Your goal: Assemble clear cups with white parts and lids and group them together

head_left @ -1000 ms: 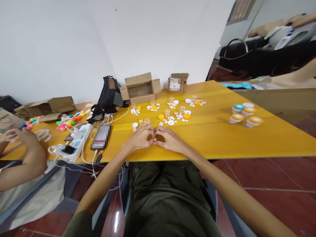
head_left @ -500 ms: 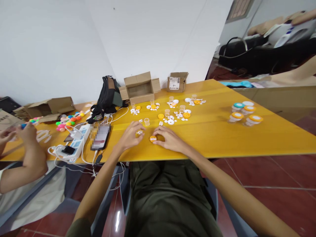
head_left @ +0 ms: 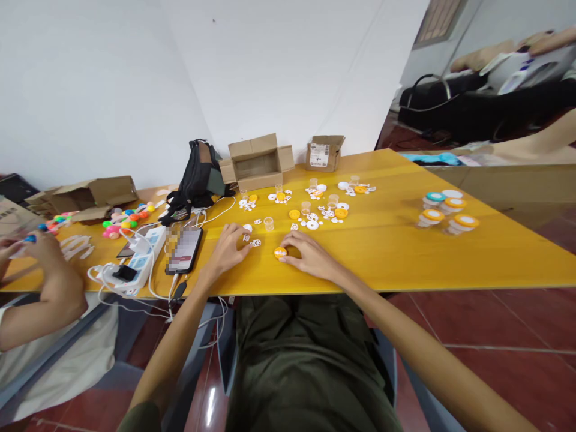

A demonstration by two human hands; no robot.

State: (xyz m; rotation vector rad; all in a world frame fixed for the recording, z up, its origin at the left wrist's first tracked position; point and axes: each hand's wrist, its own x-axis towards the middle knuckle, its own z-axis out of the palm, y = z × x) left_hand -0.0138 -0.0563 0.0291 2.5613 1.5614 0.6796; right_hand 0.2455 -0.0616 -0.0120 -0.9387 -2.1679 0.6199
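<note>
An orange cap point(head_left: 278, 254) with small white pieces inside is held low at the table between the thumb and fingers of my right hand point(head_left: 310, 257). To its left, my left hand point(head_left: 228, 251) has its thumb and fingers apart, close to a white cut-out plastic piece point(head_left: 256, 243). A smaller white piece point(head_left: 246, 238) lies by its fingertips; whether they touch it I cannot tell. Beyond the hands stand a clear plastic cup point(head_left: 269, 224) and a white cut-out piece point(head_left: 294, 227) near my right fingers.
Farther back lie groups of orange caps point(head_left: 294, 214), white discs point(head_left: 312, 225) and clear cups. Several capped jars point(head_left: 463, 223) stand at right. Left are a phone point(head_left: 185, 249), a power strip point(head_left: 146, 258) with cables, a backpack point(head_left: 195, 177) and another person's hand point(head_left: 45, 249). Cardboard boxes point(head_left: 256, 168) line the wall.
My left hand has shifted left, away from the white cut-out piece, and a white disc beyond its fingers now shows. My right hand keeps the orange cap in nearly the same place.
</note>
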